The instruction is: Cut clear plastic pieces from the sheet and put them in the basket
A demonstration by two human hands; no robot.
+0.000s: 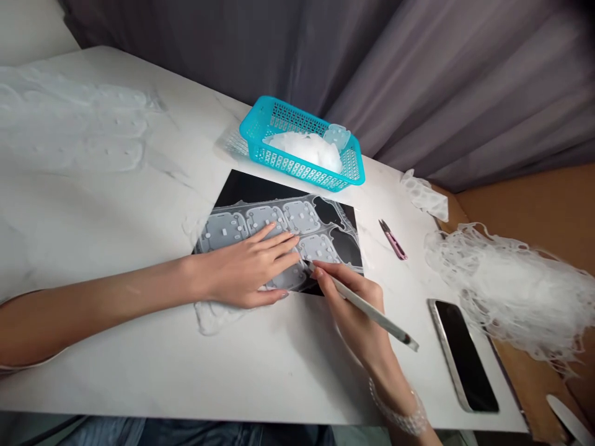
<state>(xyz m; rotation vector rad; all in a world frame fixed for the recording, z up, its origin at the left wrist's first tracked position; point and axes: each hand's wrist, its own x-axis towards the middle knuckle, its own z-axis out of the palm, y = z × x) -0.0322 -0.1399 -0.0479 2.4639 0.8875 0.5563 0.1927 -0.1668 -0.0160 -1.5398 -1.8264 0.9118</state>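
A translucent sheet of moulded pads [223, 228] lies over a black sheet [253, 186] on the white table. My left hand [253, 269] rests flat on the pads with its fingers outstretched, pressing them down. Just right of those fingertips, my right hand [356, 300] pinches a slim white pen-shaped tool [372, 316]. Its dark, pointed tip touches or hovers close over the edge of a pad; I cannot tell which. Two openings at the sheet's right end show the black beneath. Part of the sheet is hidden under my left hand and forearm.
A blue basket [260, 152] holding white translucent pieces stands behind the black sheet. Pink-handled thread snips [393, 240], a phone [465, 356] and a tangled heap of translucent trimmings [515, 285] are to the right. More moulded sheets [83, 127] lie at the far left.
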